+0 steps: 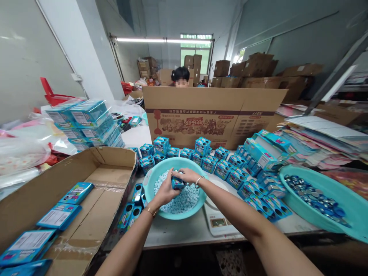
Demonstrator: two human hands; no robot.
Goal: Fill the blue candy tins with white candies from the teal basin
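Blue box (pixel 177 184) clasped in left hand (pixel 165 191), right hand (pixel 188 175) at its top, pinch unclear, over turquoise basin (pixel 184 216)

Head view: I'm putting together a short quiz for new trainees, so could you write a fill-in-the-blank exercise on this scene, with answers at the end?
1. The left hand and right hand meet at a small box whose main colour is ____.
2. The open cardboard tray stands to the ____ of the pellet basin.
3. Another basin, holding shiny round pieces, stands on the person's ____ side.
4. The large carton beyond the pellet basin is ____ in colour.

Missing words: blue; left; right; brown.
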